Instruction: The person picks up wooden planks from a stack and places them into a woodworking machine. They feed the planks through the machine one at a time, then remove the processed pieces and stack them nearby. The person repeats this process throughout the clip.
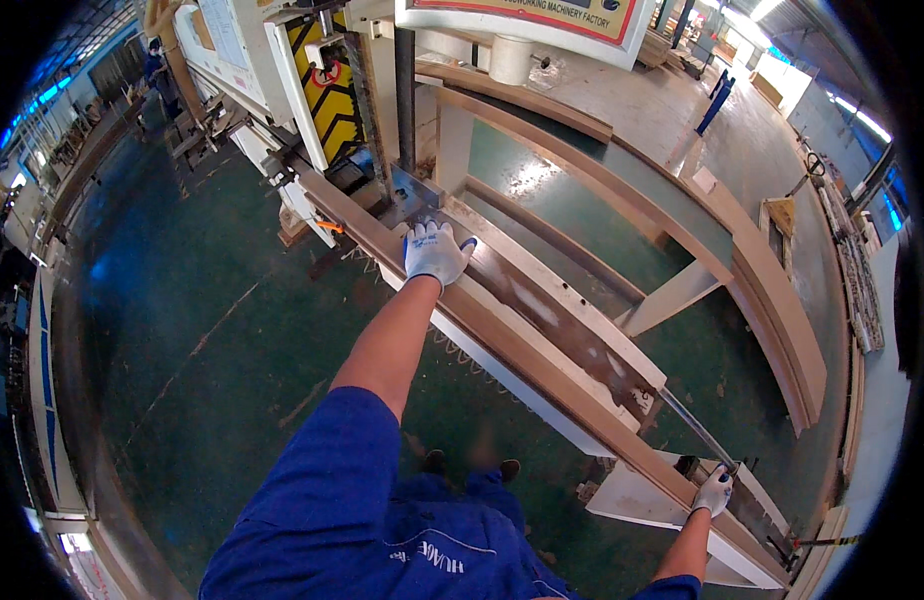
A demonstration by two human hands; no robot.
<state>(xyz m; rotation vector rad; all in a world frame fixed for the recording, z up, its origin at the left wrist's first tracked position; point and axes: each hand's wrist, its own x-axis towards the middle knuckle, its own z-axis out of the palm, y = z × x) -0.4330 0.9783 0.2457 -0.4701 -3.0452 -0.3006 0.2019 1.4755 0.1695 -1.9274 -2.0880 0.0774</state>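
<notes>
A long brown wooden plank (542,358) lies on edge along a narrow machine bed, running from the upper left toward the lower right. My left hand (437,254), in a white glove with blue fingertips, rests on the plank near the upright cutting column, fingers spread. Beside those fingers stands a small metal plate (418,186). Far down the plank, my right hand (715,491), gloved the same way, curls over its far edge; the fingertips are partly hidden. A metal rod (694,424) ends close to that hand.
A black and yellow striped panel (327,95) marks the machine's column. Beyond the bed, long boards (752,290) are stacked on a pale frame (672,292). A coiled hose (469,362) hangs under the near side, above the green floor (222,330). Another person (156,62) stands at the far left.
</notes>
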